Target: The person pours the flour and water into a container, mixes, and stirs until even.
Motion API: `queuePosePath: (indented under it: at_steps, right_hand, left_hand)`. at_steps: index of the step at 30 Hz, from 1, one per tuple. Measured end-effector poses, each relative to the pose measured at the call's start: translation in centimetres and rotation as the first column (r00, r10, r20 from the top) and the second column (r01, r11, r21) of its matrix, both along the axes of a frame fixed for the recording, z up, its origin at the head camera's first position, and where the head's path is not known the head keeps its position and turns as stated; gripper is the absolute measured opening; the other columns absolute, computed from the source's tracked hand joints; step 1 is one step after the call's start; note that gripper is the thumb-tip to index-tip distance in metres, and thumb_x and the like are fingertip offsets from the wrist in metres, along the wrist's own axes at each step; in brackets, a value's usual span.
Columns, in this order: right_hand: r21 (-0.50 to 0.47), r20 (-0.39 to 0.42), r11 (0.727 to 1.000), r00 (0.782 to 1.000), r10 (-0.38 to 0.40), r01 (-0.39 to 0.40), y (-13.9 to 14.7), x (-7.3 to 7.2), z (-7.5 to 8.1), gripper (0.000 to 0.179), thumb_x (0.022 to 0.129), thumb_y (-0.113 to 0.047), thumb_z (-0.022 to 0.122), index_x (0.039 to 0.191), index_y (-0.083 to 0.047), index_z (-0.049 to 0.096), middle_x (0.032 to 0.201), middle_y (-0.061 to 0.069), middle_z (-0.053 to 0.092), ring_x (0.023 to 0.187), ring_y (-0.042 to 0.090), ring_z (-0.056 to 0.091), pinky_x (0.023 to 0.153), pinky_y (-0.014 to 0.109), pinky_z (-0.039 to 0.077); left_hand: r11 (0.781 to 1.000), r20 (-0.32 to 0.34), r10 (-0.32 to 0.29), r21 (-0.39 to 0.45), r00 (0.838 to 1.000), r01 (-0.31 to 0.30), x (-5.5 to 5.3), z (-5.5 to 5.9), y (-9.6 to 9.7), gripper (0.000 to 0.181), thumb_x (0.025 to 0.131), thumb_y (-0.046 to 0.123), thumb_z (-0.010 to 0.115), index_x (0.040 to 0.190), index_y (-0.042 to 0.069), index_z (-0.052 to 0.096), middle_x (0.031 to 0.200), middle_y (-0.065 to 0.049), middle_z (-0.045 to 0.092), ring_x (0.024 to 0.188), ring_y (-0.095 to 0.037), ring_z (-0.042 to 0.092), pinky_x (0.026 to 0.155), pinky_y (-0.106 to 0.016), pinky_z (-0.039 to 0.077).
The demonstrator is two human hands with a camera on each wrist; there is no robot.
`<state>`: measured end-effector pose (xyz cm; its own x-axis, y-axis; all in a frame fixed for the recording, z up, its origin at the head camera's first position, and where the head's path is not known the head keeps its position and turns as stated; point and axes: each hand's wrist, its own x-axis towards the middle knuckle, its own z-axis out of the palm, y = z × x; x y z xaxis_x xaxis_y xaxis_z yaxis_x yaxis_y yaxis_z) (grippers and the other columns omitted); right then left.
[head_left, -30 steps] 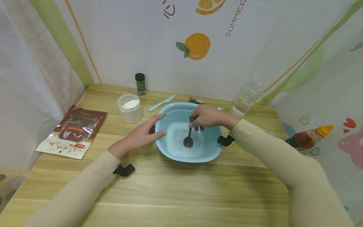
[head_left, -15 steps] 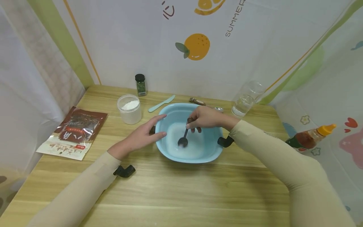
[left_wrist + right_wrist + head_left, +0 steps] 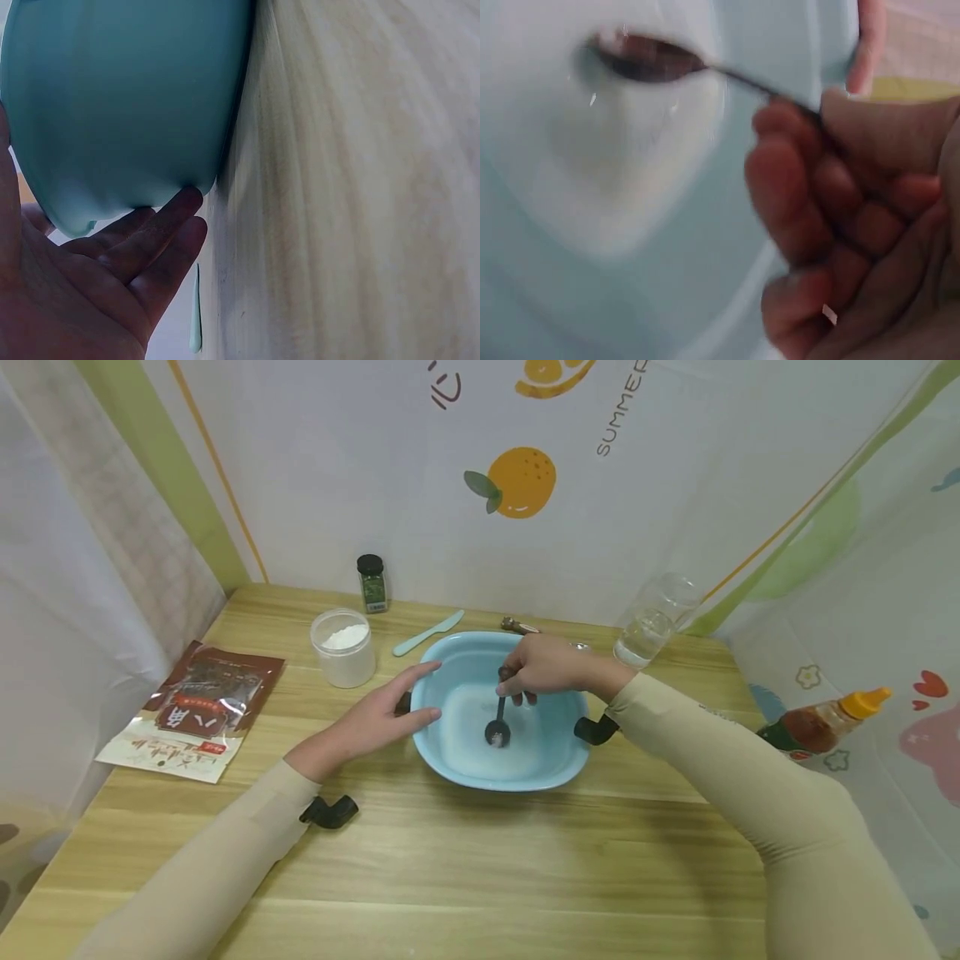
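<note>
A light blue basin (image 3: 551,777) sits on the wooden table with cloudy whitish liquid (image 3: 465,753) in its bottom. My right hand (image 3: 546,665) reaches over the basin's right side and pinches the handle of a dark brown spoon (image 3: 497,732). Liquid shows in the spoon's bowl (image 3: 646,57) in the right wrist view, low over the basin's bottom. At the left rim, my left hand (image 3: 378,718) holds the basin, thumb and forefinger over the edge. In the left wrist view its other fingers (image 3: 154,236) lie against the outer wall.
Behind the basin are a tub of white powder (image 3: 345,652), a black-capped spice jar (image 3: 372,583), a pale green plastic knife (image 3: 427,633) and a metal-ended utensil (image 3: 519,626). A packet (image 3: 198,710) lies left. A glass of water (image 3: 645,631) and a yellow-capped sauce bottle (image 3: 817,725) stand right.
The spoon moved left across the liquid, then came back right towards the basin's middle. My left hand stayed at the rim, and the basin has not shifted.
</note>
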<state>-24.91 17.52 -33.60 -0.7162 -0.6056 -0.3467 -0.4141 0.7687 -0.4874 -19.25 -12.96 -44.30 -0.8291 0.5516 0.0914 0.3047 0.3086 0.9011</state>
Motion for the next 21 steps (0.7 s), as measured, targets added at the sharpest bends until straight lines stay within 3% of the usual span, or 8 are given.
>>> queuePosePath:
  at_steps: [3,6,9,13,16,19,21]
  right_hand:
    - [-0.048,0.058,0.998,0.997,0.048,-0.045,-1.4,0.5,-0.5,0.024,0.109,-0.026,0.072,0.102,-0.007,0.084,0.088,0.011,0.081,0.083,0.041,0.075,0.064,0.033,0.046]
    - [-0.088,0.029,0.995,0.999,0.041,-0.038,-2.4,0.5,-0.7,0.024,0.110,-0.026,0.071,0.104,-0.007,0.085,0.089,0.010,0.081,0.084,0.041,0.076,0.066,0.033,0.048]
    - [-0.097,-0.047,0.995,0.998,-0.033,0.028,-2.8,0.1,-0.7,0.024,0.111,-0.027,0.071,0.103,-0.008,0.086,0.089,0.007,0.081,0.083,0.039,0.077,0.066,0.033,0.051]
    - [-0.076,-0.112,0.986,0.981,-0.160,0.152,-2.2,-0.4,-0.8,0.027,0.111,-0.026,0.071,0.101,-0.005,0.085,0.091,0.009,0.081,0.081,0.034,0.078,0.066,0.033,0.053]
    - [-0.053,-0.141,0.980,0.970,-0.200,0.194,-1.6,-0.4,-0.6,0.031,0.111,-0.025,0.070,0.094,-0.002,0.082,0.088,0.011,0.081,0.076,0.030,0.075,0.064,0.033,0.052]
    - [-0.037,-0.148,0.983,0.972,-0.182,0.179,-1.4,-0.3,-0.3,0.031,0.109,-0.023,0.072,0.088,-0.003,0.082,0.082,0.010,0.080,0.073,0.027,0.075,0.062,0.032,0.050]
    - [-0.037,-0.097,0.991,0.986,-0.132,0.129,-1.5,0.0,-0.2,0.028,0.108,-0.023,0.073,0.090,-0.003,0.083,0.080,0.010,0.079,0.074,0.029,0.076,0.063,0.032,0.050]
  left_hand:
    - [1.000,0.007,-0.009,0.011,1.000,0.009,-0.1,0.0,-0.1,0.078,0.111,0.033,0.070,0.176,0.017,0.030,0.164,-0.020,0.051,0.133,-0.034,0.069,0.106,-0.049,0.062]
    - [1.000,0.011,-0.016,0.023,1.000,0.016,-0.1,-0.1,0.0,0.078,0.111,0.032,0.070,0.176,0.016,0.030,0.165,-0.020,0.051,0.134,-0.035,0.068,0.106,-0.049,0.062]
    - [0.999,0.010,-0.020,0.027,1.000,0.020,-0.1,-0.2,0.1,0.078,0.111,0.031,0.070,0.176,0.015,0.030,0.166,-0.021,0.049,0.135,-0.036,0.068,0.105,-0.048,0.062]
    - [1.000,0.008,-0.025,0.017,1.000,0.025,-0.1,-0.2,0.2,0.078,0.111,0.031,0.070,0.176,0.016,0.030,0.166,-0.022,0.049,0.134,-0.036,0.068,0.105,-0.047,0.063]
    - [1.000,-0.002,-0.014,0.007,1.000,0.014,-0.1,-0.1,0.2,0.078,0.111,0.031,0.071,0.176,0.017,0.031,0.166,-0.022,0.049,0.135,-0.037,0.068,0.106,-0.048,0.062]
    - [1.000,-0.015,0.003,-0.003,1.000,-0.003,-0.1,0.0,0.0,0.078,0.110,0.032,0.072,0.176,0.017,0.032,0.166,-0.021,0.049,0.135,-0.037,0.068,0.107,-0.049,0.061]
    - [1.000,-0.014,0.006,-0.001,1.000,-0.006,0.0,0.0,-0.1,0.078,0.110,0.031,0.072,0.176,0.017,0.032,0.166,-0.021,0.049,0.135,-0.036,0.067,0.108,-0.049,0.061]
